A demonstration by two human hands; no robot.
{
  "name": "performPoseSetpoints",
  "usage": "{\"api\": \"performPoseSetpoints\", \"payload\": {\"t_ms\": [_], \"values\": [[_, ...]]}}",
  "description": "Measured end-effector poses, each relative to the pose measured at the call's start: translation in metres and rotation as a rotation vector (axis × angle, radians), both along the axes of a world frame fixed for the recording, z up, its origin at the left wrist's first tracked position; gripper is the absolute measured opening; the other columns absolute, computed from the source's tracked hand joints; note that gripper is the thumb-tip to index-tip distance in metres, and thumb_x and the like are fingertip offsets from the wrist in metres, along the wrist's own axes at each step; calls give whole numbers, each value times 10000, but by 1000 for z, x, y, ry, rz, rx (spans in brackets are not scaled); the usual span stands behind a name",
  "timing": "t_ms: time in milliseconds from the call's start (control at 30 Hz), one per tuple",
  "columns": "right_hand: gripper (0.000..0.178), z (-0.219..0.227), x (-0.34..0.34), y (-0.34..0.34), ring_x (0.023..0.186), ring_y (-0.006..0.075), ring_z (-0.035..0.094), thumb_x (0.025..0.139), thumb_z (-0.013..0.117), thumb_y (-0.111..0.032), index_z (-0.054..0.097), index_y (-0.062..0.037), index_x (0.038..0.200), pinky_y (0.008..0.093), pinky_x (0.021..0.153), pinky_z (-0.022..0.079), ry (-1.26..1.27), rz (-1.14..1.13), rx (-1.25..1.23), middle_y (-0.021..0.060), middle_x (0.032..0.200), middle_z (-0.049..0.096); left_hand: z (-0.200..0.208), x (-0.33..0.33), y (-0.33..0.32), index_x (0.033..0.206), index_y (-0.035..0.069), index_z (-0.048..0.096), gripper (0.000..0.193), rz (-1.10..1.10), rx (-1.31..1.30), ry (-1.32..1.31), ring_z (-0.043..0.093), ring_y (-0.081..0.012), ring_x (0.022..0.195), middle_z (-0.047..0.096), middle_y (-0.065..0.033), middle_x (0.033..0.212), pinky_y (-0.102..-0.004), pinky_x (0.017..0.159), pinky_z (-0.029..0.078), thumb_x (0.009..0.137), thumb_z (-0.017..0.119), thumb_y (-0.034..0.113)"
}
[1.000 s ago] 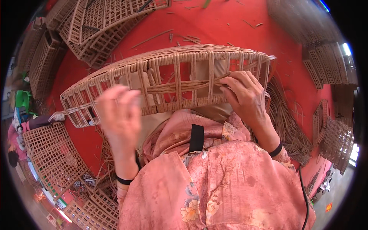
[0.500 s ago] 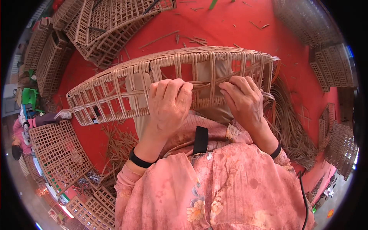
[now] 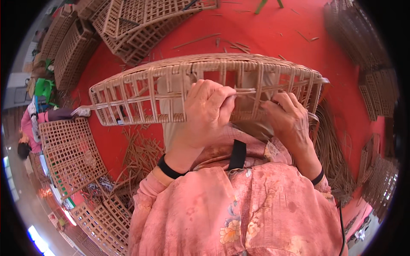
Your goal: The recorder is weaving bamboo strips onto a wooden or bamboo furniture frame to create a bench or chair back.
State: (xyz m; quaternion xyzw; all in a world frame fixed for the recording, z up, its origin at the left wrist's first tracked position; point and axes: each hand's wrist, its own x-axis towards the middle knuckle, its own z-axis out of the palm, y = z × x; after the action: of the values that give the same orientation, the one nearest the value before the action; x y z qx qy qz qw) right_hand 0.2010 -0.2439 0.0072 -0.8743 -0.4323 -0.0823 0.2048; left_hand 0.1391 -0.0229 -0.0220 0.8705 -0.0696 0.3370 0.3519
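Observation:
A long brown wicker basket (image 3: 141, 72) lies on its side across my lap, its open-work wall facing me. Paired weaving strands (image 3: 168, 96) run lengthwise between the upright stakes. My left hand (image 3: 209, 104) is closed on these strands near the middle of the wall, thumb and forefinger pinching. Just past its fingers the strands show again between two stakes. To the right, my right hand (image 3: 288, 115) has its fingers curled around strands at the wall, with the fingertips partly hidden. Loose strand ends stick out at the basket's right end.
Long loose strands (image 3: 331, 149) lie in a heap at right. Stacked wicker panels (image 3: 149, 17) lie at the far left, and another lattice panel (image 3: 72, 149) is nearer. Offcuts (image 3: 141, 149) litter the red floor (image 3: 239, 34). Another person (image 3: 32, 121) is at the left edge.
The whole view has shifted rightward. My right hand has dropped slightly lower against the wall, its fingers more curled. My left hand keeps its pinch on the strands, turned a little.

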Motion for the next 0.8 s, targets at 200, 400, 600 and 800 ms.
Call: {"api": "performPoseSetpoints", "payload": {"t_ms": [200, 400, 600, 800], "values": [[191, 11, -6, 0, 890, 269, 591, 735, 706, -57, 704, -63, 926, 388, 770, 511, 90, 65, -73, 76, 935, 562, -5, 7, -5, 929, 86, 682, 191, 56, -14, -68, 600, -240, 753, 610, -50, 827, -356, 629, 472, 789, 766, -14], [170, 22, -2, 11, 826, 270, 608, 757, 717, -51, 700, -64, 926, 388, 728, 517, 146, 93, -23, 74, 903, 583, 6, -25, 4, 997, 94, 669, 214, -52, 174, 76, 622, -246, 804, 638, -39, 877, -376, 778, 472, 815, 781, 80], [140, 23, 2, 64, 836, 264, 617, 789, 725, -55, 699, -49, 927, 387, 722, 522, -6, 140, 241, 71, 925, 591, -2, -52, 17, 1029, 89, 678, 255, 36, 227, 98, 617, -253, 904, 640, -45, 1027, -392, 795, 470, 800, 790, 79], [80, 27, 8, 73, 916, 271, 596, 791, 700, -96, 661, -43, 836, 399, 745, 524, 0, 78, -54, 86, 933, 549, -5, -51, 12, 1077, 85, 682, 319, -13, 228, 143, 598, -252, 957, 623, -46, 1051, -385, 830, 463, 778, 793, 69]]}}
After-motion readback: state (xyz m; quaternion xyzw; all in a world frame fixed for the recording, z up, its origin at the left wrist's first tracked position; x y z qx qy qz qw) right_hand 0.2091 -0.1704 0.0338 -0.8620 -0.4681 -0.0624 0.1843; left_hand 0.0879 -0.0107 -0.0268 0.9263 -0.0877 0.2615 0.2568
